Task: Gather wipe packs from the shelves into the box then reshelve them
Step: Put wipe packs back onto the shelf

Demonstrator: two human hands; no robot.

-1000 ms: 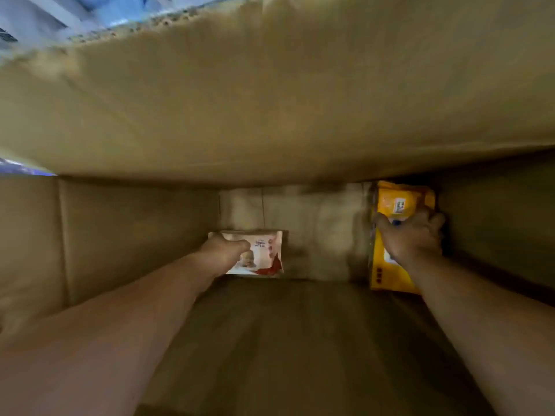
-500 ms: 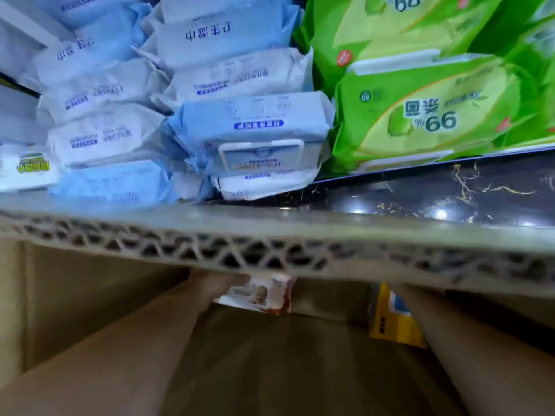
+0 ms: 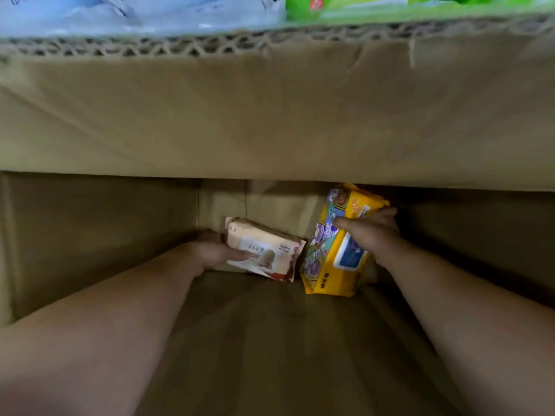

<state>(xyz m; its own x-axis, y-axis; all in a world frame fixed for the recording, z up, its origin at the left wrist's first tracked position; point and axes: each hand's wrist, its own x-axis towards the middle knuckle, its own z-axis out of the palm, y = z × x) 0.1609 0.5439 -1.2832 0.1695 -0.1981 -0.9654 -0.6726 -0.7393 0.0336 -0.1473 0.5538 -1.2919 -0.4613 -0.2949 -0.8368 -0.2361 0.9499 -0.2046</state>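
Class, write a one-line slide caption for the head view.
Inside a brown cardboard box, the left hand holds a beige rectangular wipe pack, the right hand a yellow plastic wipe pack.

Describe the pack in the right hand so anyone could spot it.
Look inside the cardboard box. At its far end the right hand grips the yellow pack, rightmost of two. Cartoon print and a white flip lid set it apart from the beige pack.
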